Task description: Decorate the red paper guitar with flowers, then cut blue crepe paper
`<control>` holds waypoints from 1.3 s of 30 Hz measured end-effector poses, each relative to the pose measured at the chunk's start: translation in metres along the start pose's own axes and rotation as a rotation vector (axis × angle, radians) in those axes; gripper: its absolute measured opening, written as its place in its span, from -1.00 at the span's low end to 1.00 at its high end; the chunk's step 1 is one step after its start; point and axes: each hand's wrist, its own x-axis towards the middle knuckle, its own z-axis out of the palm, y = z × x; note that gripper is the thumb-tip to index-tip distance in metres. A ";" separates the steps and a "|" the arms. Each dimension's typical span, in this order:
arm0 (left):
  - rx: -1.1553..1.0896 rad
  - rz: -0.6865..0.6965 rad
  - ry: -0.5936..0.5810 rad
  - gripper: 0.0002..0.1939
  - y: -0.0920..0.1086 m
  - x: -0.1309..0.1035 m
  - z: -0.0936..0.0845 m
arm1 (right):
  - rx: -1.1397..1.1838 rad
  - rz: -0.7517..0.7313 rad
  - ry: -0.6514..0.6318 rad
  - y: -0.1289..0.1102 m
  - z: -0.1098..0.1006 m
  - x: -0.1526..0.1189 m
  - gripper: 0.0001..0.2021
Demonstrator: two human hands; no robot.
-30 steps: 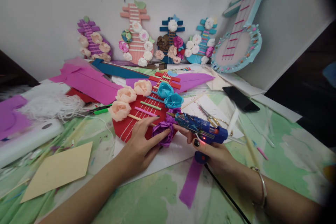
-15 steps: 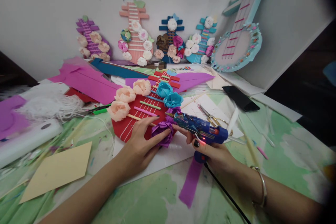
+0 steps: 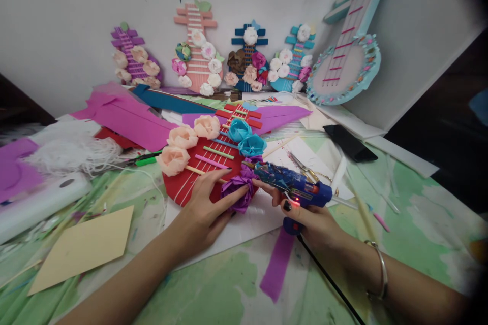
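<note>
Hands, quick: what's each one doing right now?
Left hand: open, fingers pressing the purple paper flower on the red paper guitar.
Right hand: closed, holding the blue glue gun.

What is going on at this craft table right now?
A person is working on a red paper guitar lying flat on the table. The left hand presses on the guitar and touches a purple paper flower at its lower edge. The right hand grips a blue glue gun, its nozzle pointing at that flower. Peach flowers and blue flowers already sit on the guitar. Finished guitars lean against the wall, and scissors lie nearby.
</note>
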 end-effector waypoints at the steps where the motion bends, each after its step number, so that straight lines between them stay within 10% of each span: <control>1: 0.001 -0.001 -0.002 -0.46 0.000 0.000 0.000 | -0.012 0.000 -0.022 0.001 -0.001 0.000 -0.65; 39: -0.014 0.022 0.008 -0.41 0.000 0.002 0.001 | -0.131 -0.092 -0.163 -0.006 -0.001 0.008 -0.61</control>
